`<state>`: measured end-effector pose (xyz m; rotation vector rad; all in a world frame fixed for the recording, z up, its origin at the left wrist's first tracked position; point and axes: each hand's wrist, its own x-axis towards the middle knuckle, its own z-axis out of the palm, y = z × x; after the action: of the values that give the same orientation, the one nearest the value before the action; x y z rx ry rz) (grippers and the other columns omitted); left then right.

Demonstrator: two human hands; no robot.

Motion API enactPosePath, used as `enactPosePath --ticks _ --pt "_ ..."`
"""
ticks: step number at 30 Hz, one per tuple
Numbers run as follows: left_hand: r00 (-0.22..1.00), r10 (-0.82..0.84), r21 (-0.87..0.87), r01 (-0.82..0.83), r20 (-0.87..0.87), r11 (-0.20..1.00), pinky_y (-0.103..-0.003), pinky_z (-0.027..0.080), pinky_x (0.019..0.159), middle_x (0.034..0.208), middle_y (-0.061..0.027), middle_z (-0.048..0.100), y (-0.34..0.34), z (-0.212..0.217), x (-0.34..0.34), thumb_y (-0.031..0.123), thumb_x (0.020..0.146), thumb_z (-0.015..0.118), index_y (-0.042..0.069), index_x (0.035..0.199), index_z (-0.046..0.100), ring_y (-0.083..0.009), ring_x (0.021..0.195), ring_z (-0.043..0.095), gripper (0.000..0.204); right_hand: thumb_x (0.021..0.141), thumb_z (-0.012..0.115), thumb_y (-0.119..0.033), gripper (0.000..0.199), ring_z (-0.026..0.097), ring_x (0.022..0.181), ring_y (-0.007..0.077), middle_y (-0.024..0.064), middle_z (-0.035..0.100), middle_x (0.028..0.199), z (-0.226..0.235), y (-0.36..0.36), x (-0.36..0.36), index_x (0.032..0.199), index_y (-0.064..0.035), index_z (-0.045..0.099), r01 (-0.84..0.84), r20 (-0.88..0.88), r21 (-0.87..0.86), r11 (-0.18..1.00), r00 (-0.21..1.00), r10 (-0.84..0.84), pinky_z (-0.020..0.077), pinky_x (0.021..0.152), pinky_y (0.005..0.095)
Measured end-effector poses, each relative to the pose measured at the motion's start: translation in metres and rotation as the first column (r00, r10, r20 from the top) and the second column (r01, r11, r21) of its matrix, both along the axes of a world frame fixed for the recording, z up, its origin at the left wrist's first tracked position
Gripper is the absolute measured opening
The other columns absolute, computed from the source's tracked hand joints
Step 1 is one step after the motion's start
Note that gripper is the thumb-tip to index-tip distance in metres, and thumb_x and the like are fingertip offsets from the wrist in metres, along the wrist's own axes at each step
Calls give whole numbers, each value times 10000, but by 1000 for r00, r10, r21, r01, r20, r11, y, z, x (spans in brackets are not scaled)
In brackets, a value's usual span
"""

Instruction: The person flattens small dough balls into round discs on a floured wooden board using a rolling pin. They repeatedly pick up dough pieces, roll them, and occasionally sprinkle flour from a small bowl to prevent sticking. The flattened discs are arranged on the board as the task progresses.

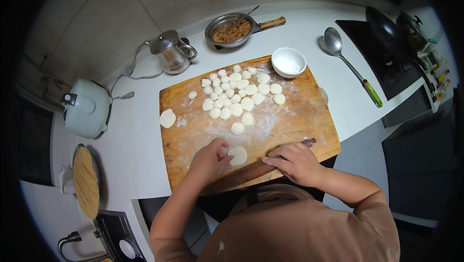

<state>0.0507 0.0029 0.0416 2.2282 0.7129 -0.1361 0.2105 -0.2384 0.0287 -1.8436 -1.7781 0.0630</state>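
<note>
On the near part of the wooden cutting board [193, 131] lies a flattened dough round [238, 156]. My left hand [210, 159] has its fingers curled, with thumb and fingertips at the round's left edge. A dark wooden rolling pin [241, 174] rests slantwise along the board's near edge, just below the round. Over its right part lies my right hand [296, 163], gripping it. Many small floured dough pieces [236, 110] are clustered on the far half of the board. Another flat dough round [167, 118] is at the board's left edge.
A white bowl [289, 62] stands at the board's far right corner. Behind are a metal kettle [173, 54] and a pan of brown filling [232, 32] with a spoon. A slotted skimmer [350, 64] lies near the cooktop [386, 64]. At left sit a rice cooker [86, 109] and a round woven tray [87, 182].
</note>
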Motion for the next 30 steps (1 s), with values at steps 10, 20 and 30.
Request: enactPosePath --ticks 10,20,30 --pt "975 -219 475 213 -44 854 -544 261 1169 1542 -198 354 -25 4 -62 196 829 730 15 1444 414 -378 1432 341 715 867 667 -239 520 571 1176 315 115 615 1257 -1 42 0 1351 -77 571 -25 1 -98 995 1000 26 462 989 439" --pt "985 -174 561 147 -6 815 -557 186 1206 1605 -203 282 3 -14 -41 330 843 718 0 1526 304 -386 1496 247 864 919 611 -442 700 376 1429 379 163 443 1523 4 77 17 1468 -42 445 74 107 -119 990 992 -61 347 1142 479" --pt "997 -78 509 57 21 859 -547 189 1207 1584 -228 310 0 -17 -58 290 858 707 -20 1520 305 -397 1473 286 834 923 611 -431 671 392 1414 364 162 451 1514 4 101 21 1456 -51 463 -33 154 -110 993 987 49 340 1144 494"
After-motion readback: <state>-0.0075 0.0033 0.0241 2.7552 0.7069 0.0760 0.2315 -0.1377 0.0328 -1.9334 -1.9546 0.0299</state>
